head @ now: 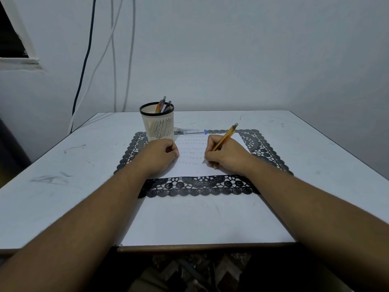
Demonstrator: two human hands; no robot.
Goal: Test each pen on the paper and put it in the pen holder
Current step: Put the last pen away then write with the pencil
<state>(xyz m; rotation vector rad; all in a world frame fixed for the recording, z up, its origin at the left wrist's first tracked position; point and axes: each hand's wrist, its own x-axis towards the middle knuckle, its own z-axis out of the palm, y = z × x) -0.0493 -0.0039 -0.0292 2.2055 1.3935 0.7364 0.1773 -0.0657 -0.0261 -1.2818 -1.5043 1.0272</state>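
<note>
Orange pen (224,137), gripped in right hand (226,155), tip on paper (190,167) atop lace mat (197,186); left hand (162,153) a loose empty fist steadying the sheet (pen holder (157,123) just beyond); risk: sheet slipping, smearing marks.

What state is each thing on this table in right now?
Orange pen: gripped by right hand, tip on paper.
Paper: flat on the lace mat, marked with scribbles.
Pen holder: upright, several pens inside.
Left hand: curled, resting on paper.
Lead case: lying flat.
</note>
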